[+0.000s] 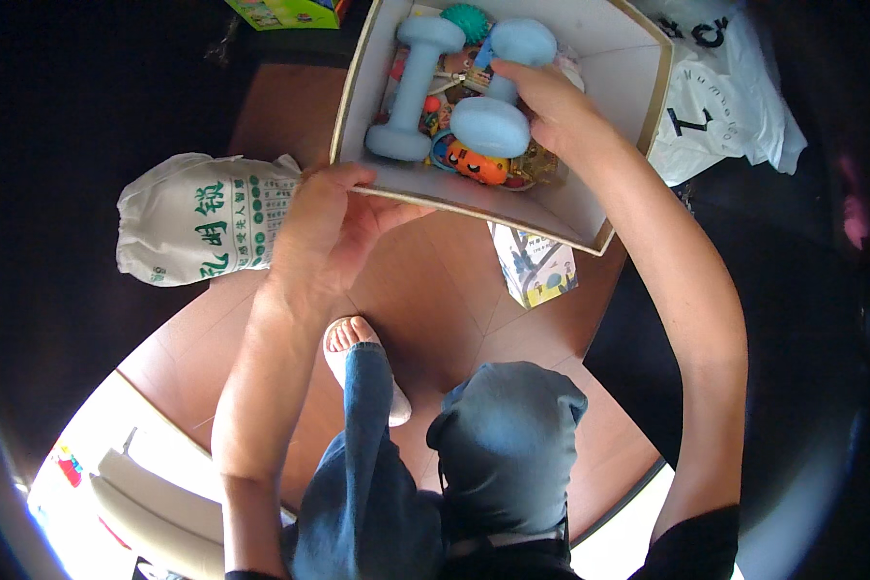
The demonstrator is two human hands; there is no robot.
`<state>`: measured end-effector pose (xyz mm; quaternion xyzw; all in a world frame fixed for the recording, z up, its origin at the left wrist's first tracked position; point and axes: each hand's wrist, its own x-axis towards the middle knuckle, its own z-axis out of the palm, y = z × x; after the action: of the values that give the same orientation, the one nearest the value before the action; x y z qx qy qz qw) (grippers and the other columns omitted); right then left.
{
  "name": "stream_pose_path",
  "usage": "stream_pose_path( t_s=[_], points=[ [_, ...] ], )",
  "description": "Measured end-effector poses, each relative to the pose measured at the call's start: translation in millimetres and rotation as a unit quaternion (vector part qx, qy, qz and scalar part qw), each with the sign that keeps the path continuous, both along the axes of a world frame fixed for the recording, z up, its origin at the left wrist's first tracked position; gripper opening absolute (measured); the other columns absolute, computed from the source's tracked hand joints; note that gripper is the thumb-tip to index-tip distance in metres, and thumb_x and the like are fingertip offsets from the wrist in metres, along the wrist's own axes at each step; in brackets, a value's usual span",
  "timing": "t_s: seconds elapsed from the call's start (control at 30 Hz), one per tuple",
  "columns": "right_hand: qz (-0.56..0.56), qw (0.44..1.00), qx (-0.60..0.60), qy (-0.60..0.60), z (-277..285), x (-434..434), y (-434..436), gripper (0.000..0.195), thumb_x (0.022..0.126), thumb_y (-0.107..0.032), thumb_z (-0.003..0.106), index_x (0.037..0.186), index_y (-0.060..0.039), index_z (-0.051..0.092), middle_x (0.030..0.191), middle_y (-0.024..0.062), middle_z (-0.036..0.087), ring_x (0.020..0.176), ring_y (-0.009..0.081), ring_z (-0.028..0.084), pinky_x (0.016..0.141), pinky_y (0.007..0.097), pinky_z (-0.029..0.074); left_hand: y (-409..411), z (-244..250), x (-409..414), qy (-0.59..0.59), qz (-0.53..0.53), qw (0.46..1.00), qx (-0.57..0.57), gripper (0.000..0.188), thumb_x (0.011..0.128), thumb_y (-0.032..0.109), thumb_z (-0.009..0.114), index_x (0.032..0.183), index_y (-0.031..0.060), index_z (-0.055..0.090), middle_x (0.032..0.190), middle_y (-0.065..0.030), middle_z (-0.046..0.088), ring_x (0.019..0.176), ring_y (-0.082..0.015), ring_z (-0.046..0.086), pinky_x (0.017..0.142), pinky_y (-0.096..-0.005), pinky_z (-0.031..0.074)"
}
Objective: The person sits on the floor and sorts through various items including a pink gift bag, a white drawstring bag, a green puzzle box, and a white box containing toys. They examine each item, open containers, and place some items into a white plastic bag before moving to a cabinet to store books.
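My left hand [344, 221] grips the near left corner of a white-walled box [627, 80] with a gold-coloured rim, thumb over the edge and fingers beneath. Inside the box, my right hand [554, 109] is closed around the handle of a light blue dumbbell [490, 127]. A second light blue dumbbell [411, 94] lies along the box's left side. Between and under them are a green spiky ball [465, 24], an orange toy [481, 165] with a face, and various small items partly hidden by the dumbbells.
A white drawstring bag [188, 217] with green print lies left of the box. Below the box's near edge stands a small printed carton [540, 272]. White plastic bags [725, 101] lie at right, a green box [286, 13] at top left. My slippered foot [355, 348] is on the wooden floor [435, 283].
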<state>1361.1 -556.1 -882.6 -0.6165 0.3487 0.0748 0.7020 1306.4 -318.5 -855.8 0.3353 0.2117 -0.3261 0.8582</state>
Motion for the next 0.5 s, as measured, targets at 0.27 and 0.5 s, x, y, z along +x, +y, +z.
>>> stream_pose_path(
  t_s=[0.27, 0.5],
  points=[
    [0.103, 0.966, -0.219, 0.091, 0.8, 53.9, 9.7, 0.047, 0.087, -0.023, 0.068, 0.121, 0.0046, 0.049, 0.118, 0.021, 0.056, 0.103, 0.0338, 0.055, 0.079, 0.0488, 0.049, -20.1, 37.9, 40.0, 0.049, -0.015, 0.997, -0.05, 0.016, 0.087, 0.001, 0.049, 0.091, -0.015, 0.047, 0.106, -0.0438, 0.052, 0.105, -0.0579, 0.055, 0.097, -0.0577, 0.049],
    [0.284, 0.907, -0.287, 0.12, 34.4, 55.3, -9.6, 0.053, 0.088, -0.032, 0.066, 0.122, 0.0055, 0.05, 0.114, 0.0232, 0.058, 0.096, 0.035, 0.06, 0.081, 0.047, 0.049, -37.5, 62.2, 53.9, 0.083, -0.003, 0.995, -0.057, 0.011, 0.082, -0.007, 0.049, 0.089, -0.0128, 0.044, 0.11, -0.0437, 0.045, 0.113, -0.0629, 0.045, 0.094, -0.0711, 0.043]
  ],
)
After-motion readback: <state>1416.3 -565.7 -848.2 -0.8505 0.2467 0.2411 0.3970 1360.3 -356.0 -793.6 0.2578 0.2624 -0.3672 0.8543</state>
